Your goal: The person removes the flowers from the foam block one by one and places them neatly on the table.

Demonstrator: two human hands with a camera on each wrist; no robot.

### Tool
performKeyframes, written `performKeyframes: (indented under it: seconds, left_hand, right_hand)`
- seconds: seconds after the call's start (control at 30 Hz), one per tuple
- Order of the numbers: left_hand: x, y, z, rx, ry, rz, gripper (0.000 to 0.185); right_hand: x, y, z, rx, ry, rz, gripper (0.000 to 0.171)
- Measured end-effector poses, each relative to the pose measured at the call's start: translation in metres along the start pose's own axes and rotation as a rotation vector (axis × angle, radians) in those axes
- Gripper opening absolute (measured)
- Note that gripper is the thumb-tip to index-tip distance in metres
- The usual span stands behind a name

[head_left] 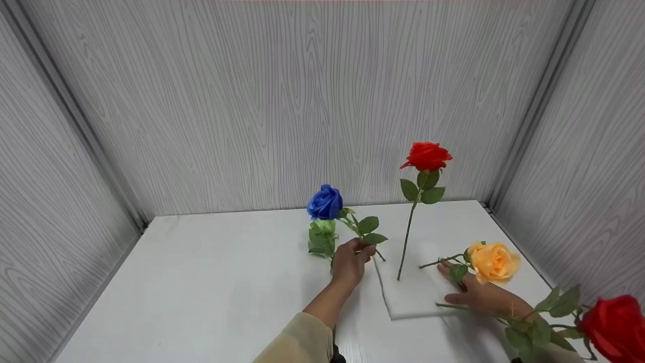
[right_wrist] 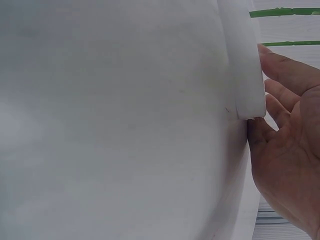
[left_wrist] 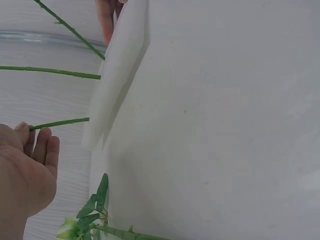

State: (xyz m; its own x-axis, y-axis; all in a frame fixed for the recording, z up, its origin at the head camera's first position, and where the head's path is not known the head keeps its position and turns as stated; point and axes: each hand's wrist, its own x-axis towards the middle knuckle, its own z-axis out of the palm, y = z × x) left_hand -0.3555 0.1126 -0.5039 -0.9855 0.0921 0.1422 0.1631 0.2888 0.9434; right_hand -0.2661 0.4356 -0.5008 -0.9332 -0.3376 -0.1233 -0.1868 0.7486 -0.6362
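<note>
A left hand pinches the blue rose stem beside the white foam block; the flat right hand steadies the block, partly hidden behind an orange rose.

Upright rose in foam block

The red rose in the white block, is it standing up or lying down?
Standing up. The red rose rises on its stem from the white foam block, leaning slightly, with its bloom high above the table.

Second red rose cropped at head view's right edge.
</note>
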Motion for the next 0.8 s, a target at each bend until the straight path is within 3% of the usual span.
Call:
performKeyframes:
  seconds: [0.23, 0.43, 0.63, 0.8]
  left_hand:
    - [0.0001, -0.0017, -0.0033, 0.033, -0.018, 0.004, 0.023]
    - [0.0010, -0.0037, -0.0054, -0.008, -0.038, 0.044, 0.022]
    - [0.0013, -0.0048, -0.0052, -0.075, -0.013, 0.046, 0.019]
    - [0.0027, -0.0051, -0.0057, -0.072, 0.017, 0.054, 0.015]
  right_hand:
    - [0.0001, -0.0007, 0.0003, 0.010, 0.007, -0.002, 0.083]
    - [0.0008, 0.0009, 0.0007, 0.026, 0.004, 0.003, 0.083]
    - [-0.0006, -0.0026, -0.0006, 0.045, 0.006, -0.028, 0.082]
    - [0.0008, -0.0039, -0.0001, 0.032, 0.021, -0.041, 0.082]
